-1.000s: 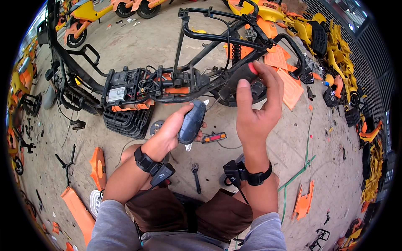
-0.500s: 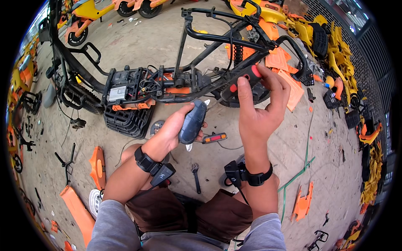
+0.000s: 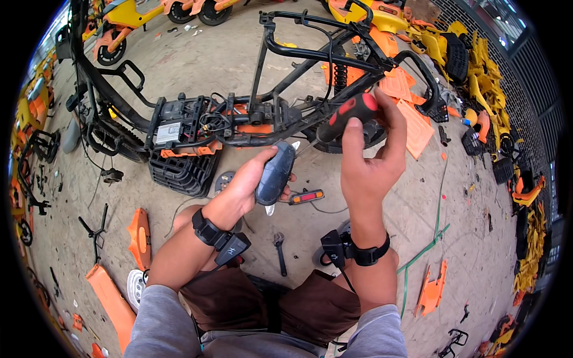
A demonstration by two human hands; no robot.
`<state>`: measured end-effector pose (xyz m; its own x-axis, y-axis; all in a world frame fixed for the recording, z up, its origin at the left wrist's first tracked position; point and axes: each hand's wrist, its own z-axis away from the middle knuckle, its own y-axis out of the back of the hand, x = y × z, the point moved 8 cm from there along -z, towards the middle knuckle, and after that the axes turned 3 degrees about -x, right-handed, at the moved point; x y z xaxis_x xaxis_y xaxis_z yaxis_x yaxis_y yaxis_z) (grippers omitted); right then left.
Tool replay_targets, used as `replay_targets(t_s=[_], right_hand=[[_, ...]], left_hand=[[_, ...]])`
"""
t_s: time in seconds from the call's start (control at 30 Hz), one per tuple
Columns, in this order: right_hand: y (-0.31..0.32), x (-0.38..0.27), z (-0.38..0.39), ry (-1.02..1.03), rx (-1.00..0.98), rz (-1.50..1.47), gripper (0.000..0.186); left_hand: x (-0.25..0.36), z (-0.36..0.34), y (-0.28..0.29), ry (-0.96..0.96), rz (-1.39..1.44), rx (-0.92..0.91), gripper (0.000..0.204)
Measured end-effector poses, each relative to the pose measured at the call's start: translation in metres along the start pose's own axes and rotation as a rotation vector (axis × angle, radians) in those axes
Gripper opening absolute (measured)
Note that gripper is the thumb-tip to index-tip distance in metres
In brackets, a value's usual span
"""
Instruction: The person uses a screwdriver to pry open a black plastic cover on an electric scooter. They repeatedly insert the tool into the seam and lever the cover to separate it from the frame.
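Note:
My left hand (image 3: pixel 242 185) is wrapped round a dark, glossy oval part (image 3: pixel 276 174), with pale tabs sticking out at its top and bottom ends. A screwdriver (image 3: pixel 347 116) with a black and red handle slants down toward that part, and its thin shaft ends close to the part's upper right edge. Whether the tip touches is too small to tell. My right hand (image 3: pixel 375 161) holds the screwdriver by its handle between thumb and fingers. Just past the left fingertips, a small red and orange light (image 3: pixel 306 197) with a cable lies on the floor.
A stripped black scooter frame (image 3: pixel 250 140) stands ahead, with wiring exposed. An adjustable wrench (image 3: pixel 279 253) lies between my knees. Orange panels (image 3: pixel 139 238) are on the floor at left. A green strap (image 3: pixel 424 247) runs along the right. Yellow body parts (image 3: pixel 477 77) are piled at far right.
The screwdriver handle has turned, showing more red, and my right fingers have shifted on it. My left hand and the dark oval part have hardly moved.

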<state>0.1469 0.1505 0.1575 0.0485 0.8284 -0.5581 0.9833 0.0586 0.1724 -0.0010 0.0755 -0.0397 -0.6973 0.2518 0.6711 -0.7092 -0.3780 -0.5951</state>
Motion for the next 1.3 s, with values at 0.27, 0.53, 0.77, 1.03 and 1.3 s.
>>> replay_targets(t_s=[0.27,0.53,0.77,1.03,1.3], right_hand=[[0.0,-0.008,0.0,0.022,0.001,0.07,0.041],[0.001,0.001,0.002,0.048,0.009,-0.014,0.035],[0.001,-0.008,0.0,-0.045,0.004,0.083,0.037],[-0.001,-0.012,-0.002,0.047,-0.01,0.069,0.043],[-0.002,-0.002,0.0,0.017,-0.031,0.004,0.04]], left_hand=[[0.0,0.0,0.0,0.004,-0.003,-0.004,0.041],[-0.001,-0.002,0.001,0.018,-0.012,-0.04,0.041],[-0.001,-0.002,0.002,0.004,-0.029,-0.032,0.041],[0.002,0.001,-0.003,-0.001,-0.014,-0.007,0.04],[0.0,-0.001,0.0,0.007,-0.012,0.001,0.04]])
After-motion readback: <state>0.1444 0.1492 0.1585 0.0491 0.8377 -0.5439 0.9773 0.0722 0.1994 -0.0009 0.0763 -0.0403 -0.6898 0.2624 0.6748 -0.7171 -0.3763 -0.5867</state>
